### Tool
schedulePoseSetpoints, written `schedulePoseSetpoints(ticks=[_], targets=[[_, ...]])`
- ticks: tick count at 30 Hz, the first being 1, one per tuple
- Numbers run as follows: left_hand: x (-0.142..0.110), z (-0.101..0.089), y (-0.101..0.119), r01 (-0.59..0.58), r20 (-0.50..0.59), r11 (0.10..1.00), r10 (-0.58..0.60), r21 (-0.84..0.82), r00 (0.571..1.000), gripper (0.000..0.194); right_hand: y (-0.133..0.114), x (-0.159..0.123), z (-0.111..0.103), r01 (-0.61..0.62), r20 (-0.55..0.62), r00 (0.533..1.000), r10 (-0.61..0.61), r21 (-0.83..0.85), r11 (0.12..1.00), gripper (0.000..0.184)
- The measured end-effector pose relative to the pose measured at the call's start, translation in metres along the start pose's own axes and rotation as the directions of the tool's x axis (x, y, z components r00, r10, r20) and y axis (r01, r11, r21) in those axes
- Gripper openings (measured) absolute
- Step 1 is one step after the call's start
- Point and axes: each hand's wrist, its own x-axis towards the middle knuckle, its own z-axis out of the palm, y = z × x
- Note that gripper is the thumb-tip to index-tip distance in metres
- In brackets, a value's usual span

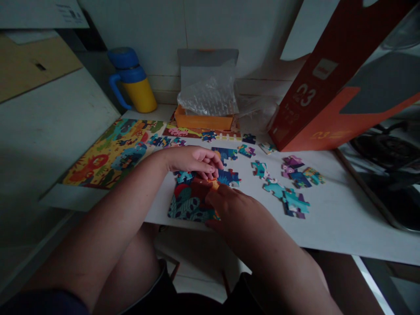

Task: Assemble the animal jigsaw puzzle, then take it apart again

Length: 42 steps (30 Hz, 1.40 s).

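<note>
A partly assembled jigsaw puzzle (188,205) lies near the table's front edge, with dark leaves and a brown-red patch on it. Over its upper part my left hand (198,161) hovers or rests lightly, fingers loosely bent and holding nothing I can see. My right hand (231,203) comes in from the right, its fingers closed around an orange-and-brown puzzle piece (215,184) at the assembled part. The right fingertips are partly hidden. Blue joined pieces (228,176) border the hands on the right.
Loose puzzle pieces (275,188) are scattered to the right. A finished animal picture (111,153) lies left. Behind stand an open orange box (203,120) with plastic wrap, and a blue-yellow flask (139,87). A tall red-orange box (305,96) and a stove (387,162) are right.
</note>
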Motion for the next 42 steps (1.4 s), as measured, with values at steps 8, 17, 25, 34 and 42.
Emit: schedulePoseSetpoints(ticks=[8, 17, 25, 34, 42], targets=[[-0.001, -0.001, 0.000, 0.010, -0.007, 1.000, -0.010, 0.013, 1.000, 0.038, 0.051, 0.007, -0.011, -0.014, -0.342, 0.940, 0.006, -0.021, 1.000, 0.023], [0.001, -0.002, -0.003, 0.004, -0.001, 1.000, -0.004, 0.002, 1.000, 0.035, 0.142, 0.012, 0.006, -0.193, -0.506, 0.848, 0.156, -0.023, 0.981, 0.034], [-0.001, -0.001, 0.001, 0.017, -0.014, 1.000, -0.017, -0.004, 1.000, 0.037, 0.136, 0.015, 0.005, -0.224, -0.519, 0.835, 0.186, -0.011, 0.975, 0.037], [-0.001, -0.001, 0.001, 0.016, -0.014, 1.000, -0.016, 0.000, 1.000, 0.038, 0.127, 0.012, 0.001, -0.165, -0.472, 0.861, 0.189, 0.092, 0.982, 0.040], [-0.002, -0.001, 0.002, 0.018, -0.016, 1.000, -0.018, 0.006, 1.000, 0.039, 0.143, 0.003, 0.006, -0.204, -0.416, 0.891, 0.183, -0.007, 0.979, 0.050]])
